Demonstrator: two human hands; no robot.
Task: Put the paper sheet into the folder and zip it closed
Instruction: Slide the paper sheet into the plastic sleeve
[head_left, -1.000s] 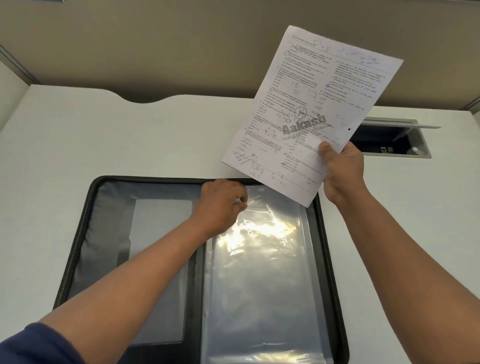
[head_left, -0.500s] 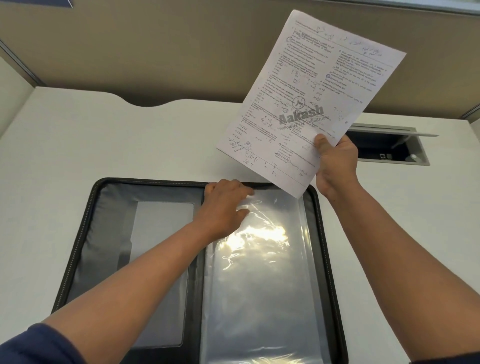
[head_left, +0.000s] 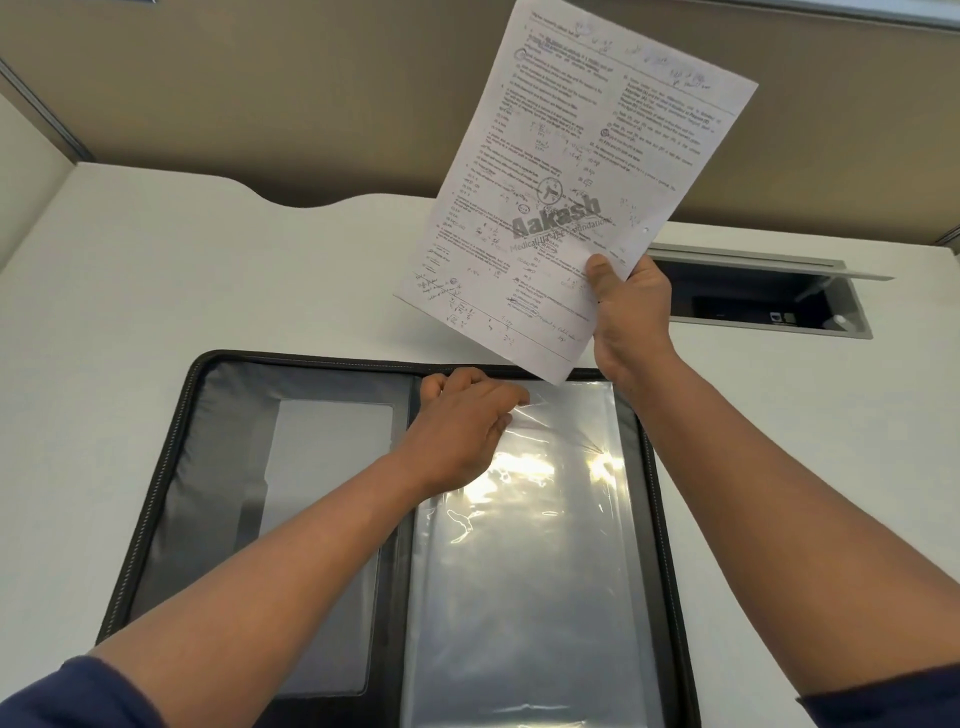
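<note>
On the white desk (head_left: 156, 291) a black zip folder (head_left: 171, 499) lies opened flat, its zipper track running round the outer edge. Its left half is lined in grey fabric with a pale pocket panel (head_left: 322, 545) set into it; its right half carries a stack of clear plastic sleeves (head_left: 524, 571) that catch a bright glare from the light overhead.

The person's left hand (head_left: 457, 421) reaches over the spine to the top of the right half, fingers curled and pinching the upper edge of the top sleeve, which wrinkles where it is gripped. Whether the sleeve's mouth is actually held apart I cannot tell from here.

The right hand (head_left: 628, 317) is raised above the far right corner of the folder and holds the paper sheet (head_left: 576, 176) by its lower right edge, thumb on the printed face and the other fingers behind it. The sheet is upright in the air, tilted to the right, clear of the folder, its lowest corner hanging just above the folder's top edge. It is a printed question page with a grey "Aakash" watermark and pen scribbles near the bottom.

Beyond the right hand, an open cable hatch (head_left: 753, 296) is sunk into the desk, its grey lid tipped up. A tan partition wall (head_left: 260, 78) stands behind the desk. Dark blue sleeves (head_left: 78, 696) show at both elbows.
</note>
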